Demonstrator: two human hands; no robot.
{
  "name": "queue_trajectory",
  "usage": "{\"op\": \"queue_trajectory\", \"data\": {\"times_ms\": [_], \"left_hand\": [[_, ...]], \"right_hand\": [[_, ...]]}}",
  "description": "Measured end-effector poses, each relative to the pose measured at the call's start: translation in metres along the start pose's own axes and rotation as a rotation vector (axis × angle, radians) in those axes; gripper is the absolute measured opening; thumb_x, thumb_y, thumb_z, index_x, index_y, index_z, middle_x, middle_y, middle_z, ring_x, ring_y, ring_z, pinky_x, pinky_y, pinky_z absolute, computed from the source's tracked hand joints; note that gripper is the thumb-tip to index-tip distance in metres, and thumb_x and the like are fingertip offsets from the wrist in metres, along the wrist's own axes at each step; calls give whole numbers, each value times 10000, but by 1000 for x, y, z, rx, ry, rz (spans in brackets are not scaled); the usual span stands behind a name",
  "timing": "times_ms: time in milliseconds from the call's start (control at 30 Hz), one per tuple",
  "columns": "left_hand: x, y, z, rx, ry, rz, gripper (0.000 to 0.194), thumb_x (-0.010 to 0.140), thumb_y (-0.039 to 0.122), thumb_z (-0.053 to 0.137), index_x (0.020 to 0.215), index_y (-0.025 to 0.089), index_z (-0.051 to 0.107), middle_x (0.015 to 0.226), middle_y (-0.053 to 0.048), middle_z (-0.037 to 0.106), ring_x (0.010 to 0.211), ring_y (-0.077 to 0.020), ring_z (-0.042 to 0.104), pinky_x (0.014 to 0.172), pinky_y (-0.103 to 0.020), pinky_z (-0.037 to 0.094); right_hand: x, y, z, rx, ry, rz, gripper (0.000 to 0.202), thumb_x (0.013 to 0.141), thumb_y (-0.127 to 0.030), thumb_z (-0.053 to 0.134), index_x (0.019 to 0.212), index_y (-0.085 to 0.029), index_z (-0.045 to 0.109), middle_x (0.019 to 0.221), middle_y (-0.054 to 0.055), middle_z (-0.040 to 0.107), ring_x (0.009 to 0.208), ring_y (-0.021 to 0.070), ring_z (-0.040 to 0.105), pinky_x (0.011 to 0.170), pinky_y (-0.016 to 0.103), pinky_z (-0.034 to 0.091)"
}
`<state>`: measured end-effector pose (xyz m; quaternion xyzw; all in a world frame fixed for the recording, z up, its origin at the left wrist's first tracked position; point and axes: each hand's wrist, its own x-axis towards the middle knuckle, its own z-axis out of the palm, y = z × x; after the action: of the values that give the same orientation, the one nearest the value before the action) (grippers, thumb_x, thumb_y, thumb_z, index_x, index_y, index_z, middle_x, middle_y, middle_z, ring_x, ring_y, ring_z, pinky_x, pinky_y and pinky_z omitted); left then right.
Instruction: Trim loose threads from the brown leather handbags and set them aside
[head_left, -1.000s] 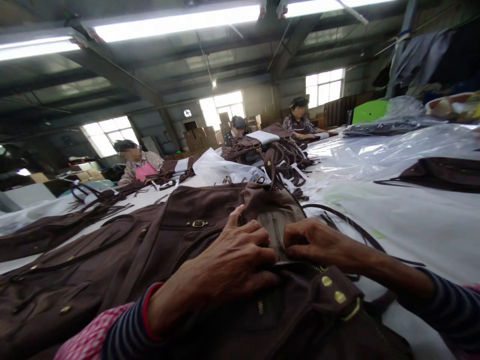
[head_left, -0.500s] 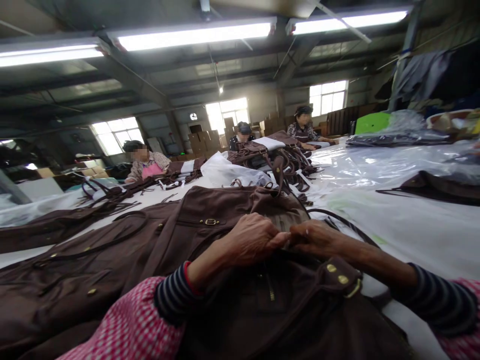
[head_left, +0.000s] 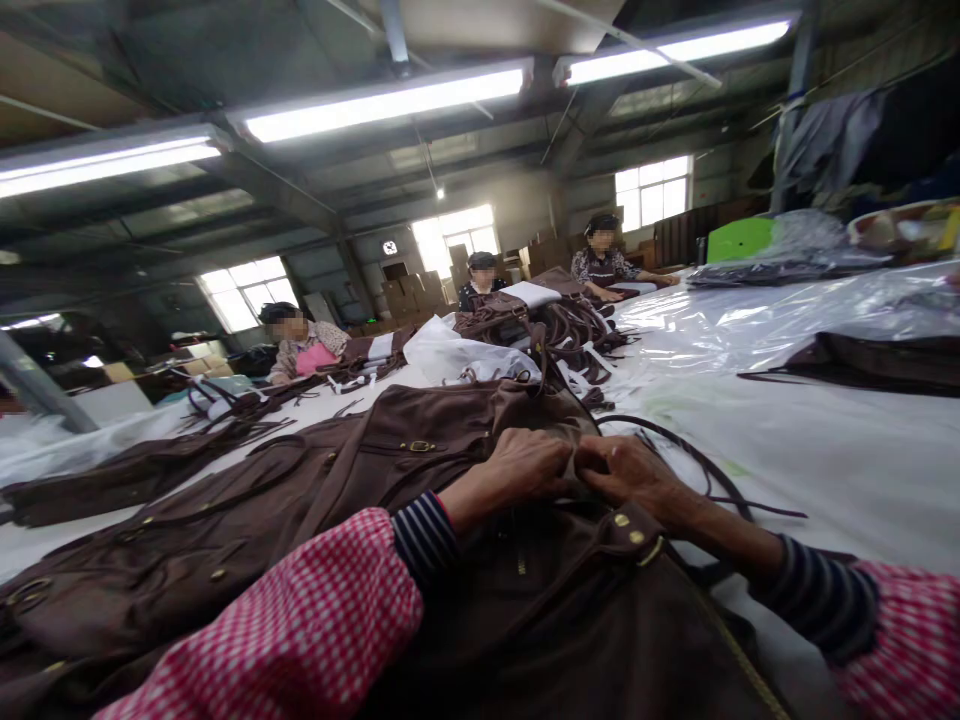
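A dark brown bag (head_left: 570,610) with gold studs and a zip lies right in front of me. My left hand (head_left: 529,462) is closed at its upper edge, fingers bent down onto the fabric. Close beside it, on the right, my right hand (head_left: 619,468) is also closed at the same edge, thumb and fingers pressed together. What exactly the fingertips pinch is hidden, though both hands touch the bag. Another brown bag (head_left: 427,425) with a small gold buckle lies just beyond and to the left.
More brown bags (head_left: 172,550) cover the left of the white table (head_left: 847,460). Beyond are piled bags with straps (head_left: 555,315), clear plastic sheeting (head_left: 750,320) and a green object (head_left: 739,240). Several people sit at the far side. A dark flat piece (head_left: 885,362) lies at right.
My right hand has shifted slightly left, its fingers now more visible. My left forearm reaches in further from the left, with more sleeve showing. The camera view has tilted slightly.
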<state>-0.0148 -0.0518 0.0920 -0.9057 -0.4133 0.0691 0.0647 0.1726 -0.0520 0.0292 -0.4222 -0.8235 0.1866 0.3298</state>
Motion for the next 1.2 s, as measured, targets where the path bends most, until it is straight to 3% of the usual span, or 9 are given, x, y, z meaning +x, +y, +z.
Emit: {"op": "queue_trajectory", "data": {"times_ms": [67, 200, 300, 400, 500, 567, 800, 900, 1200], "left_hand": [[0, 5, 1, 46, -23, -9, 261, 937, 456, 558, 974, 213, 648, 896, -47, 693, 841, -228, 661, 634, -288, 367], [-3, 9, -1, 102, -46, -2, 181, 980, 328, 488, 962, 205, 620, 947, -46, 683, 834, -203, 649, 609, -281, 342], [-5, 13, -3, 104, -86, 1, 170, 958, 360, 540, 927, 204, 598, 922, -37, 670, 812, -204, 629, 595, -281, 340], [-10, 20, -4, 130, -90, 2, 124, 986, 262, 484, 943, 186, 572, 977, -54, 656, 848, -204, 597, 678, -299, 397], [-16, 23, 0, 134, -7, 40, 138, 986, 149, 411, 1028, 177, 539, 1081, -73, 630, 936, -212, 561, 797, -327, 419], [-17, 20, 4, 114, 23, 34, 130, 968, 162, 438, 1068, 176, 520, 1072, -73, 628, 929, -215, 559, 783, -330, 417], [-9, 13, -2, 11, -46, -40, 151, 907, 241, 511, 1044, 211, 567, 979, -40, 668, 892, -224, 621, 656, -315, 361], [-11, 15, -5, -45, 2, -90, 158, 881, 230, 518, 1023, 217, 587, 975, -39, 681, 907, -222, 628, 672, -309, 361], [-18, 1, -5, -410, 192, -178, 267, 707, 152, 599, 961, 225, 637, 861, 11, 682, 811, -178, 598, 733, -288, 393]], "right_hand": [[-8, 2, -2, 124, 43, 45, 31, 756, -197, 572, 769, -186, 598, 703, 4, 626, 681, 163, 580, 631, 274, 382], [-15, 12, -5, 527, -23, 115, 261, 660, -145, 594, 917, -188, 600, 826, 16, 657, 750, 165, 620, 678, 276, 463], [-15, 17, -7, 751, -44, 185, 348, 574, -131, 618, 916, -186, 582, 868, 26, 664, 790, 168, 643, 734, 294, 505], [-16, 19, -9, 837, -21, 260, 332, 568, -165, 656, 892, -185, 588, 874, 37, 685, 806, 188, 667, 754, 320, 520], [-17, 20, -9, 676, 46, 221, 169, 643, -207, 665, 808, -176, 642, 812, 34, 690, 779, 192, 656, 750, 321, 501], [-19, 20, -8, 533, 54, 157, 97, 683, -189, 646, 771, -171, 685, 782, 29, 690, 769, 188, 644, 752, 311, 481], [-19, 15, -12, 212, -31, -122, 229, 728, -45, 517, 759, -175, 704, 792, 19, 676, 759, 155, 621, 705, 254, 420], [-15, 9, -15, 46, -98, -232, 258, 717, -5, 479, 735, -170, 677, 738, 15, 627, 702, 142, 575, 645, 247, 367], [-9, -1, -26, -139, -241, -262, 198, 817, -43, 491, 766, -180, 624, 788, 21, 627, 744, 151, 576, 682, 260, 351]]}}
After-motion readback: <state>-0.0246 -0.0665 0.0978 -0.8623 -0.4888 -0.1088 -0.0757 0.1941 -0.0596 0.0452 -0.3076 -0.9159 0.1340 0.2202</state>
